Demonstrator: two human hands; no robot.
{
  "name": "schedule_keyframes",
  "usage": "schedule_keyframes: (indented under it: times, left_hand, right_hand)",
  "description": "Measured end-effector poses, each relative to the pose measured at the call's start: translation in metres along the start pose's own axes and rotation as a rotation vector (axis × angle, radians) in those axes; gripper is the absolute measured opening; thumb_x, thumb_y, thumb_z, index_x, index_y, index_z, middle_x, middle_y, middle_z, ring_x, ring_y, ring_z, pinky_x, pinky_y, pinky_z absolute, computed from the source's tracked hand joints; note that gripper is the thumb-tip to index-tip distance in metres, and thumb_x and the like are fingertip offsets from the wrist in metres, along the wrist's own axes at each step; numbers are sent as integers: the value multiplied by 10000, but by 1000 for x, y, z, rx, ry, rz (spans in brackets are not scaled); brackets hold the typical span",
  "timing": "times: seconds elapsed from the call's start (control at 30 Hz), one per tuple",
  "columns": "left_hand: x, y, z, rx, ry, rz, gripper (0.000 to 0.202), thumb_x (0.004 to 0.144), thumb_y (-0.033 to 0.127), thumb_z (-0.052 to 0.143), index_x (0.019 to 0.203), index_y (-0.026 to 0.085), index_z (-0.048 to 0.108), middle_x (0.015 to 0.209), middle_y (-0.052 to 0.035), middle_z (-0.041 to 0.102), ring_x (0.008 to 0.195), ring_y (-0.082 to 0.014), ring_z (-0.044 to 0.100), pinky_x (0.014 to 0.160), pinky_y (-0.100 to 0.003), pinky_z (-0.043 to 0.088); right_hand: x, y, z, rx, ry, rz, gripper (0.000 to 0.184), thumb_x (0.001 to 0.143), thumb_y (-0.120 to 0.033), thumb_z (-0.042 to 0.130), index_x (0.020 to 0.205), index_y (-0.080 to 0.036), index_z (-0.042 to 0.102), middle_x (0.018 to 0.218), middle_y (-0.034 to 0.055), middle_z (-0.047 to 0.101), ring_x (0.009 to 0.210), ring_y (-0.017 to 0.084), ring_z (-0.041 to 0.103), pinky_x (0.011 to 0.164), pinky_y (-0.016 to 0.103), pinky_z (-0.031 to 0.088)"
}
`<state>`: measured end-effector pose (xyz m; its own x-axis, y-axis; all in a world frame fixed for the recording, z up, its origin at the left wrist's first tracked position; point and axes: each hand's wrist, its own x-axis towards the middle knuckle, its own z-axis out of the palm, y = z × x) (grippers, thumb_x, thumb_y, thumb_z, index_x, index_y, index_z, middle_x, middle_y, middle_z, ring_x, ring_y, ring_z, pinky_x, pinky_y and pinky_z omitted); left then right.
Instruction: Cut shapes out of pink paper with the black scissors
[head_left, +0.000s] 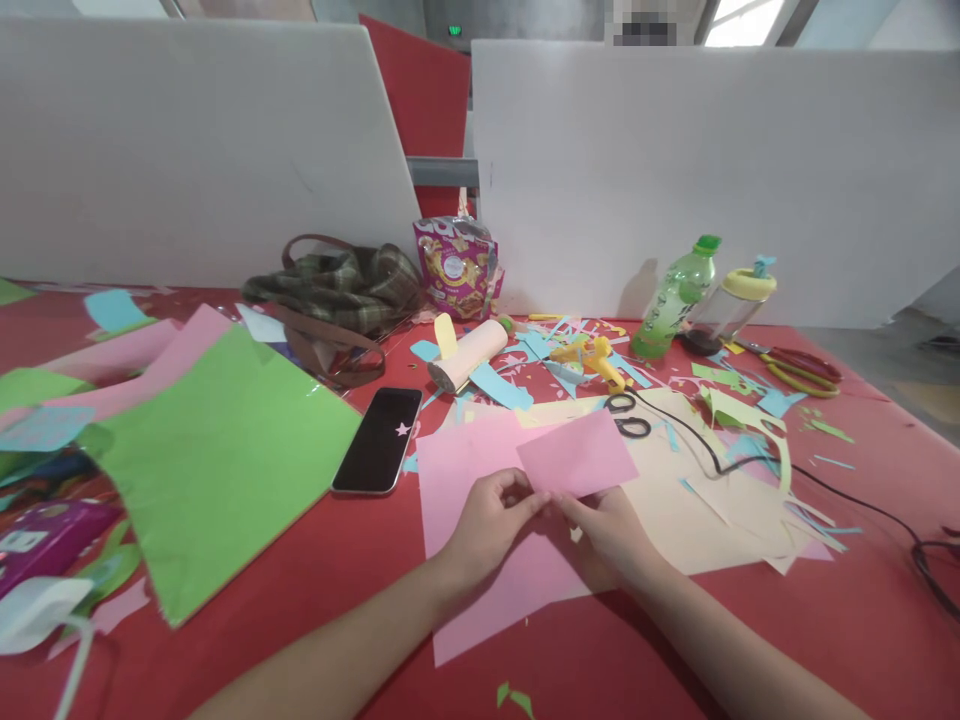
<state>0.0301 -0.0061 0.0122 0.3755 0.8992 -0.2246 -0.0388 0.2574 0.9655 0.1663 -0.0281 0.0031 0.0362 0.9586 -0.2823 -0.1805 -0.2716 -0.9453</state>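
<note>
My left hand (491, 520) and my right hand (611, 530) meet over the red table (300, 590), both pinching the near edge of a small pink paper piece (577, 455). The piece is lifted slightly and tilted away from me. Beneath the hands lies a larger pink paper sheet (465, 500). A black phone (379, 440) rests just left of that sheet, screen up. Black-handled scissors (628, 415) lie just beyond the small pink piece.
A big green sheet (217, 450) and pink sheets cover the left. A yellow glue gun (592, 357) with a black cord (825, 485), a paper roll (466, 357), a plaid bag (337, 290), a snack pouch (457, 265), two bottles (675, 295) and paper scraps stand further back. White boards wall the rear.
</note>
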Motion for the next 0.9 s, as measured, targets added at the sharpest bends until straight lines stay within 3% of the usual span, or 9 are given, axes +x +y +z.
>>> schedule_keyframes:
  times: [0.1,0.17,0.23,0.33,0.43,0.5,0.6,0.77,0.9]
  left_hand:
    - [1,3,-1,71,8,-2,214,686,326,547,624,124,512,591,-24,554,573,-129,524,568,-253,420]
    - [1,5,-3,160,46,16,222,685,334,543,607,128,514,572,-17,549,557,-125,516,541,-240,403]
    - [3,8,-7,262,103,55,223,685,338,540,600,133,524,574,-16,554,558,-125,515,533,-232,391]
    - [7,10,-15,306,179,125,193,688,330,534,638,144,540,653,-28,595,639,-144,552,577,-232,403]
    - [13,9,-24,311,198,147,166,691,308,526,644,149,525,668,-33,603,675,-161,580,612,-242,422]
    - [16,8,-29,337,210,169,156,704,306,506,655,158,513,651,-24,594,669,-165,587,604,-244,429]
    - [20,7,-34,428,252,215,142,712,293,488,664,165,523,661,-20,594,666,-165,586,624,-249,429]
    - [24,5,-40,421,238,228,135,709,282,484,657,164,522,662,-17,591,654,-167,601,604,-240,437]
    - [26,2,-42,392,224,242,131,698,285,498,676,160,529,664,-12,595,664,-171,609,608,-243,451]
  right_hand:
    - [-1,0,-4,-145,-44,-72,313,627,-433,580,676,-126,624,559,58,615,505,166,535,470,269,399]
    - [2,-1,-12,-361,-21,-202,383,732,-463,440,725,-124,617,578,68,617,518,174,549,494,282,413]
    - [10,-4,-26,-686,158,-424,431,811,-437,279,786,-143,593,612,61,618,544,175,558,531,289,422]
    - [28,-10,-53,-823,326,-523,351,809,-365,282,814,-151,560,811,110,599,784,230,539,700,351,391]
    - [44,-13,-74,-1005,446,-560,246,728,-280,421,891,-140,542,1002,153,544,976,292,440,836,437,275]
    - [48,-12,-80,-1125,468,-568,207,722,-213,410,857,-152,554,959,134,573,948,281,461,856,456,237]
    - [48,-10,-82,-1227,441,-576,179,705,-149,410,781,-176,569,815,83,613,822,239,519,823,423,272]
    - [47,-9,-83,-1332,485,-582,204,703,-140,405,807,-165,578,941,112,582,887,270,475,760,408,312]
    - [49,-10,-88,-1382,455,-576,168,699,-165,433,776,-168,583,926,107,595,867,251,493,724,361,348]
